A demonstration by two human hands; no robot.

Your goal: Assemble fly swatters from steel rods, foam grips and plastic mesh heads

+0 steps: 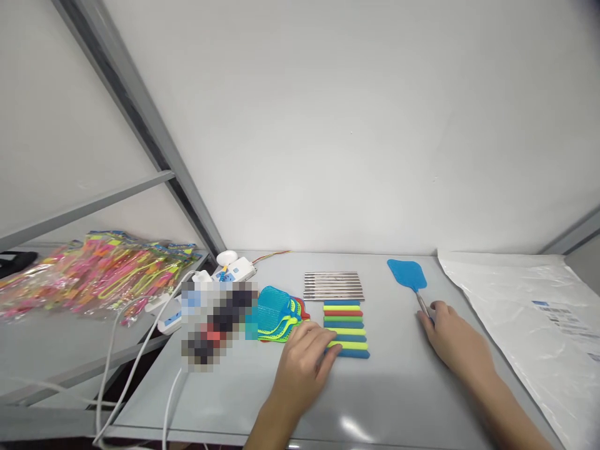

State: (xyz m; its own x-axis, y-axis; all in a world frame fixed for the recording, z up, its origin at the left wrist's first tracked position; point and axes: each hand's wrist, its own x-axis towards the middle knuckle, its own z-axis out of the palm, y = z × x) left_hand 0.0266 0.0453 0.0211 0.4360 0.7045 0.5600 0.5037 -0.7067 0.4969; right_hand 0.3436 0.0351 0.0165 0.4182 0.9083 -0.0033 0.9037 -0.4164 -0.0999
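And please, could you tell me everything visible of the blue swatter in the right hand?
The blue swatter has a flat, rounded head, apparently plastic, narrowing onto a slim, silvery rod that looks metallic. The head points toward the wall, leaning slightly left. The right hand holds the rod, hiding its near end. The swatter is left of the white package; whether it touches the grey table is unclear.

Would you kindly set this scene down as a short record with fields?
Left hand: over the nearer coloured tubes
Right hand: holding the blue fly swatter by its metal stem
Metal rods: side by side, just beyond the tubes
Swatter heads: piled left of the tubes
Far left: clear bags with colourful contents
Right side: white plastic wrapping
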